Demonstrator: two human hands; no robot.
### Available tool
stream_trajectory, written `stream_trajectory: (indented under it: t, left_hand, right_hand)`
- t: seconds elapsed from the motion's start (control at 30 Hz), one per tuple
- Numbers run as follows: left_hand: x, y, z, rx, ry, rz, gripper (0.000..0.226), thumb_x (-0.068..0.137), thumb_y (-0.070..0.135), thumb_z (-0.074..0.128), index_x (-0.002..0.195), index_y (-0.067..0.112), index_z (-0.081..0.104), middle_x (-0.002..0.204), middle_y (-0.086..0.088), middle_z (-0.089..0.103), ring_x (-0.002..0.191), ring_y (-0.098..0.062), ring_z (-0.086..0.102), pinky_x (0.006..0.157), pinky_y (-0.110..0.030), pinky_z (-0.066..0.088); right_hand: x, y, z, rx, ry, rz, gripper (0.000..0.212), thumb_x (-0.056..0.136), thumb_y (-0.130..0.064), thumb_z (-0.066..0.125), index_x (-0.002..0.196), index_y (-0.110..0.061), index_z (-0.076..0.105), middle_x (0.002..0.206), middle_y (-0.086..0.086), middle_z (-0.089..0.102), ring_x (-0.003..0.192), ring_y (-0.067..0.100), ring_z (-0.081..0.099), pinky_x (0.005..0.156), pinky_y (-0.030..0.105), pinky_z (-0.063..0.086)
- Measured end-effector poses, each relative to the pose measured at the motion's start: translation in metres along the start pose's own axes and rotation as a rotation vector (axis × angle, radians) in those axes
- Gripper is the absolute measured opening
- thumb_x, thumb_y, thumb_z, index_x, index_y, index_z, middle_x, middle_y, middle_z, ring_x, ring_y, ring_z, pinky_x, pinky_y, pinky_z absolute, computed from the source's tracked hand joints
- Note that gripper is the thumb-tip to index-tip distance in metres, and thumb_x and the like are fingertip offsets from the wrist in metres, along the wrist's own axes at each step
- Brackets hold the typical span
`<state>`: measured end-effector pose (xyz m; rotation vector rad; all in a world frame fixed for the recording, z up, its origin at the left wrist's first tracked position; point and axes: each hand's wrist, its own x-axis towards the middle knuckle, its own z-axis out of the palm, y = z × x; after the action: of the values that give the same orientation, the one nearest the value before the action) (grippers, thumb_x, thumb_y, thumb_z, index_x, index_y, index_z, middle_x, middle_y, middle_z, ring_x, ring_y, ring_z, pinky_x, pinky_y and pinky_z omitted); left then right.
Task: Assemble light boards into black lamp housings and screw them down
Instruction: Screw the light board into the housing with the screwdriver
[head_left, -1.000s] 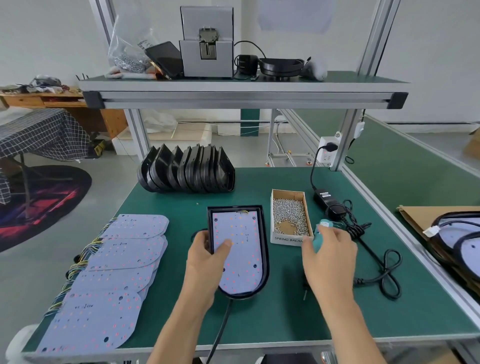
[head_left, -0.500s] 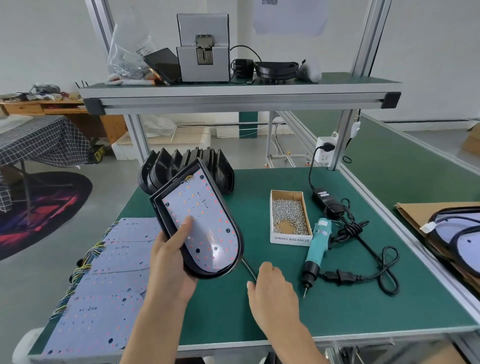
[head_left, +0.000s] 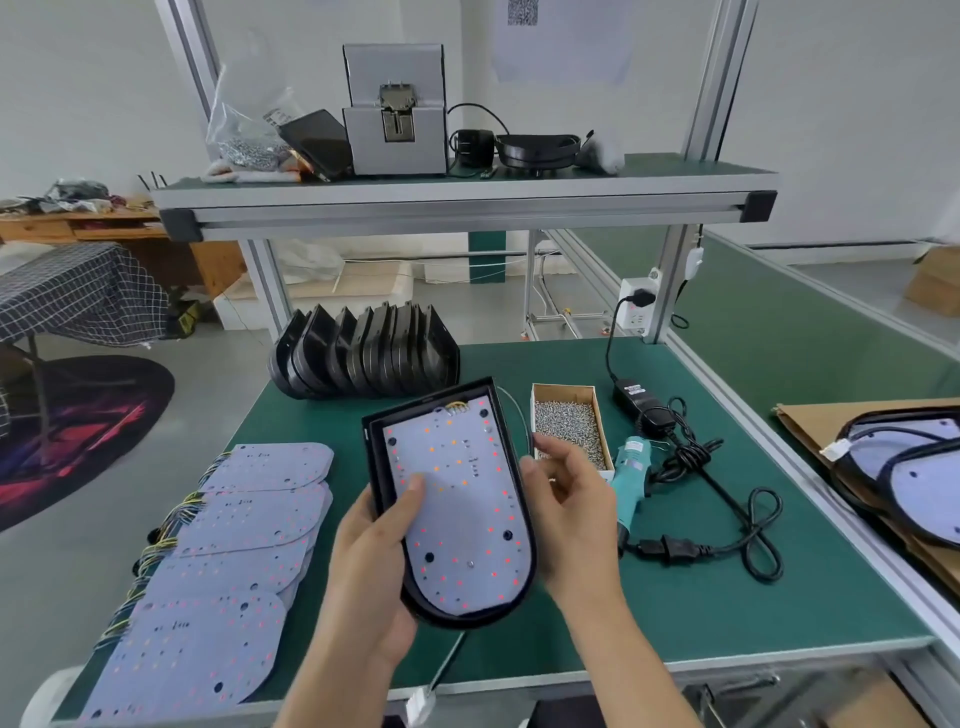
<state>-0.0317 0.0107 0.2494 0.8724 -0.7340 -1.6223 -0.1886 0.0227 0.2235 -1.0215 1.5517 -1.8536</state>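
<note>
Lamp housing (head_left: 375, 470), black with a rounded lower end, is held tilted above the green desk (head_left: 727, 597), a light board (head_left: 457, 514) dotted with red and orange LEDs seated inside it. The left hand (head_left: 374, 587) grips the housing from its left edge and underside, its fingers curled beneath and the thumb pressed flat on the board's face. The right hand (head_left: 574, 525) is at the housing's right edge, its fingers loosely bent and spread; whether they actually clasp the rim cannot be told. A thin cable (head_left: 447, 662) trails from the housing's lower end over the desk's front edge.

Spare light boards (head_left: 228, 577) lie overlapped in a row along the desk's left side, coloured wires showing at their left edges. A row of empty black housings (head_left: 363, 356) stands on edge at the back of the desk. A cardboard box of screws (head_left: 569, 423) sits just right of the held housing, and a teal electric screwdriver (head_left: 631, 475) lies beside it, partly behind the right hand, with its black power cord (head_left: 737, 512) looped to the right.
</note>
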Motion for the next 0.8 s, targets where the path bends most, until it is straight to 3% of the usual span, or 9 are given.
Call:
stream_trajectory:
  t: [0.2,0.3,0.4,0.5,0.63,0.73,0.8]
  left_hand:
    - [-0.016,-0.02,0.015,-0.064,0.083,0.068,0.017,0.099,0.021,0.064,0.105,0.021,0.079,0.115,-0.006,0.078,0.103,-0.026,0.076,0.077,-0.041,0.064]
    - [-0.027,-0.022,0.027,0.003,0.142,0.243,0.014,0.101,0.029,0.065,0.103,0.034,0.077,0.114,0.006,0.078,0.105,-0.013,0.073,0.087,-0.038,0.056]
    - [-0.035,-0.026,0.036,0.192,0.204,0.383,0.009,0.093,0.048,0.063,0.098,0.048,0.07,0.1,0.022,0.075,0.09,0.0,0.068,0.083,-0.035,0.049]
    - [-0.037,-0.031,0.048,0.102,0.147,0.306,0.016,0.103,0.037,0.06,0.103,0.047,0.072,0.111,0.015,0.077,0.104,-0.011,0.073,0.085,-0.037,0.055]
    - [-0.034,-0.033,0.058,-0.022,0.04,0.109,0.027,0.106,0.028,0.054,0.1,0.038,0.078,0.116,0.005,0.078,0.104,-0.016,0.075,0.079,-0.035,0.06]
    - [-0.027,-0.037,0.062,0.01,0.035,0.103,0.024,0.106,0.028,0.055,0.103,0.035,0.078,0.119,0.004,0.077,0.109,-0.017,0.073,0.091,-0.044,0.055]
    - [-0.022,-0.038,0.066,0.1,0.019,0.136,0.021,0.104,0.03,0.058,0.099,0.035,0.077,0.114,0.004,0.078,0.104,-0.017,0.073,0.093,-0.045,0.055]
  right_hand:
    - [0.004,-0.015,-0.012,0.351,0.058,0.016,0.019,0.104,0.0,0.055,0.114,-0.016,0.061,0.078,0.001,0.07,0.056,0.01,0.055,0.057,0.02,0.05]
    - [-0.003,-0.012,-0.023,0.463,0.094,0.009,0.017,0.106,-0.001,0.051,0.12,-0.009,0.057,0.083,0.006,0.069,0.059,0.01,0.056,0.058,0.019,0.051]
    - [-0.011,-0.013,-0.033,0.586,0.142,0.011,0.014,0.106,-0.004,0.05,0.116,-0.013,0.055,0.085,0.004,0.071,0.062,0.011,0.062,0.06,0.018,0.053]
    - [-0.021,-0.015,-0.039,0.696,0.12,0.023,0.02,0.096,-0.017,0.057,0.115,-0.01,0.055,0.088,0.004,0.073,0.072,0.013,0.068,0.07,0.023,0.058]
    - [-0.031,-0.013,-0.054,0.79,0.068,0.119,0.018,0.093,-0.015,0.057,0.109,-0.006,0.058,0.089,0.008,0.071,0.074,0.016,0.068,0.069,0.025,0.059]
    - [-0.042,-0.002,-0.072,0.646,-0.014,0.29,0.025,0.088,-0.011,0.072,0.109,-0.004,0.059,0.088,0.014,0.064,0.07,0.02,0.061,0.062,0.029,0.059]
    - [-0.049,0.006,-0.088,0.515,-0.106,0.387,0.025,0.089,-0.012,0.072,0.11,-0.003,0.062,0.086,0.015,0.067,0.066,0.021,0.063,0.062,0.036,0.061]
